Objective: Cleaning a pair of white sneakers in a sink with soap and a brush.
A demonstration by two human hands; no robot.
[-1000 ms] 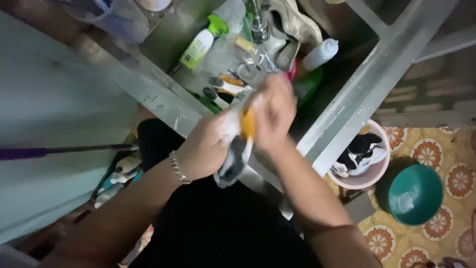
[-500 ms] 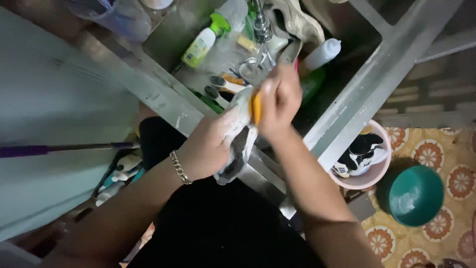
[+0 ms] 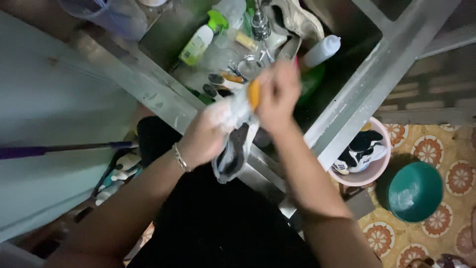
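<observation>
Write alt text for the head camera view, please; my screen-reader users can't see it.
Seen from above, a person's left hand holds a wet grey and white cloth over a metal sink while the right hand presses a small orange object against it. Bottles and utensils crowd the sink; a pink basin and a green bowl sit on the patterned floor.

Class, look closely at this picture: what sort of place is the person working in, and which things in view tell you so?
Probably a home wash area or scullery. A steel sink with a tap holds a spray bottle, and a pink basin and a green basin stand on the patterned tiled floor beside it.
</observation>
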